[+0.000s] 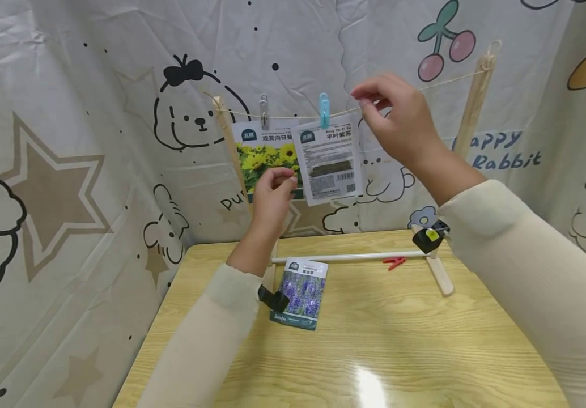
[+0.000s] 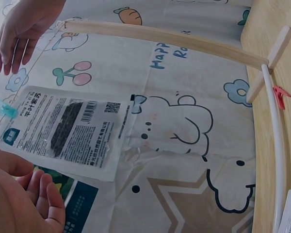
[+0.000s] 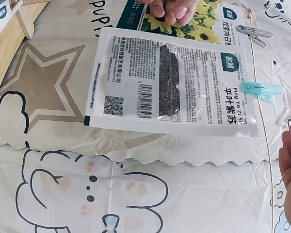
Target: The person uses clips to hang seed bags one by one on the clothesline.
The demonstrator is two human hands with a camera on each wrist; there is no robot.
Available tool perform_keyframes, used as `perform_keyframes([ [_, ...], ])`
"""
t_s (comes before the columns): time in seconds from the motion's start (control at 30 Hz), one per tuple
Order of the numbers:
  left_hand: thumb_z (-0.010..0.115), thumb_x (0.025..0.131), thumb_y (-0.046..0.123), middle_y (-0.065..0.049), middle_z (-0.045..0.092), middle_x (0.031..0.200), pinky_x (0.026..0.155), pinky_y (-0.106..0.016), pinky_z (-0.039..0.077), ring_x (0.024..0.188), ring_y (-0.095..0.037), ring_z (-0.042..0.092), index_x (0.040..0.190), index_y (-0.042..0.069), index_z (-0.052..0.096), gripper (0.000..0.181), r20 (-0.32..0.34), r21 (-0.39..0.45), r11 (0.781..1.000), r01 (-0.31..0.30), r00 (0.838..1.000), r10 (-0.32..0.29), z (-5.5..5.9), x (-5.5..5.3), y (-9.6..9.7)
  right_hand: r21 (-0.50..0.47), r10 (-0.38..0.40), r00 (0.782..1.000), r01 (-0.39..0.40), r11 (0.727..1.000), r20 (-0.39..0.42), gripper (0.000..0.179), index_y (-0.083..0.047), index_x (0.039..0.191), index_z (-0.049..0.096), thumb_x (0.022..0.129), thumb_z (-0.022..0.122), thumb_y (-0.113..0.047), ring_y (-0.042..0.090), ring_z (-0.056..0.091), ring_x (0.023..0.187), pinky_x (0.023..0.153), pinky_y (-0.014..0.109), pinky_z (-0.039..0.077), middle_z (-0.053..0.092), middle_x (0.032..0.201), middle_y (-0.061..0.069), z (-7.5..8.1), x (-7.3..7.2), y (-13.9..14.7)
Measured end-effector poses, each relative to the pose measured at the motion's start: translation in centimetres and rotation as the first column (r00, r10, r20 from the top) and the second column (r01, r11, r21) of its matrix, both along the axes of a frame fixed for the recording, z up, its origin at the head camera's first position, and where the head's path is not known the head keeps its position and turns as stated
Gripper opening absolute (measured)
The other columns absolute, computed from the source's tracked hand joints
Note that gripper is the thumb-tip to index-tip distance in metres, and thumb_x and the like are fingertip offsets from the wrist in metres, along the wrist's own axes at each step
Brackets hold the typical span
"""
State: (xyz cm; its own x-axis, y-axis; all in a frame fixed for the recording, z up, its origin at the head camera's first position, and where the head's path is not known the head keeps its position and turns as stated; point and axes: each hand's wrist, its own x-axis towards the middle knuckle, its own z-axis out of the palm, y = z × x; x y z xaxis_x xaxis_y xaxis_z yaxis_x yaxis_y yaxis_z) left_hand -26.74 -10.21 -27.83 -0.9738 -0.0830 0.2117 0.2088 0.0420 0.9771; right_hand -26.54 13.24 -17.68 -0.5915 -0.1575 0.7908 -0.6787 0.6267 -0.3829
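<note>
White packet hung on cord by blue clip; both hands empty.
The blue clip [image 1: 324, 109] pinches the top edge of the white packet [image 1: 330, 161] to the cord [image 1: 451, 80], presumably so that it hangs freely, overlapping the sunflower packet [image 1: 267, 154] at left. Its long axis runs near vertical: title end up, lower end canted slightly right. The left hand [image 1: 272, 198], loosely curled, and right hand [image 1: 402, 119], fingers relaxed beside the cord, grip nothing visible.
</note>
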Motion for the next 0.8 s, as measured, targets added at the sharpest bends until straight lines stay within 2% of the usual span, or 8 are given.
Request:
perform_keyframes([
  [0.23,0.060,0.100,0.011,0.002,0.059,0.095,0.081,-0.030,0.049,0.091,-0.016,0.058,0.113,0.008,0.062,0.014,-0.016,0.001,1.000,0.000,1.000,0.000,-0.5,0.3,-0.6,-0.014,-0.019,1.000,0.019,1.000,0.023,0.023,-0.006,0.115,0.071,0.103,0.052,-0.013,0.002,0.052,0.095,0.087,0.014,0.044,0.067,0.111,0.005,-0.4,0.6,0.6],
  [0.37,0.060,0.101,0.012,0.001,0.060,0.098,0.080,-0.029,0.049,0.093,-0.017,0.059,0.117,0.006,0.062,0.017,-0.028,0.007,1.000,0.010,1.000,-0.010,-0.6,0.5,-0.9,-0.016,-0.019,1.000,0.020,1.000,0.022,0.023,-0.006,0.115,0.071,0.104,0.052,-0.014,0.001,0.052,0.095,0.087,0.013,0.044,0.067,0.110,0.005,-0.6,0.8,0.8],
  [0.5,0.061,0.100,0.011,0.002,0.060,0.096,0.081,-0.029,0.049,0.094,-0.018,0.059,0.117,0.005,0.062,0.018,-0.013,0.019,1.000,0.009,1.000,-0.009,-0.8,0.7,-1.0,-0.018,-0.018,0.999,0.018,1.000,0.033,0.024,-0.005,0.116,0.069,0.104,0.052,-0.015,0.000,0.051,0.094,0.087,0.012,0.044,0.065,0.109,0.005,-1.0,1.1,1.0],
  [0.7,0.062,0.100,0.011,0.003,0.060,0.091,0.079,-0.027,0.048,0.101,-0.030,0.061,0.113,0.007,0.063,0.014,0.002,0.029,1.000,0.006,1.000,-0.006,-1.1,0.9,-1.1,-0.027,-0.024,0.998,0.026,0.999,0.049,0.024,-0.005,0.116,0.069,0.104,0.052,-0.016,0.001,0.051,0.093,0.086,0.011,0.044,0.064,0.109,0.004,-1.7,1.4,1.3],
  [0.8,0.062,0.100,0.010,0.003,0.060,0.090,0.078,-0.027,0.048,0.098,-0.028,0.061,0.113,0.006,0.063,0.014,0.001,0.036,0.999,0.006,1.000,-0.006,-1.4,1.0,-1.2,-0.022,-0.030,0.998,0.032,0.999,0.061,0.023,-0.006,0.117,0.069,0.104,0.052,-0.016,0.001,0.052,0.093,0.085,0.011,0.043,0.065,0.110,0.003,-2.0,1.5,1.6],
])
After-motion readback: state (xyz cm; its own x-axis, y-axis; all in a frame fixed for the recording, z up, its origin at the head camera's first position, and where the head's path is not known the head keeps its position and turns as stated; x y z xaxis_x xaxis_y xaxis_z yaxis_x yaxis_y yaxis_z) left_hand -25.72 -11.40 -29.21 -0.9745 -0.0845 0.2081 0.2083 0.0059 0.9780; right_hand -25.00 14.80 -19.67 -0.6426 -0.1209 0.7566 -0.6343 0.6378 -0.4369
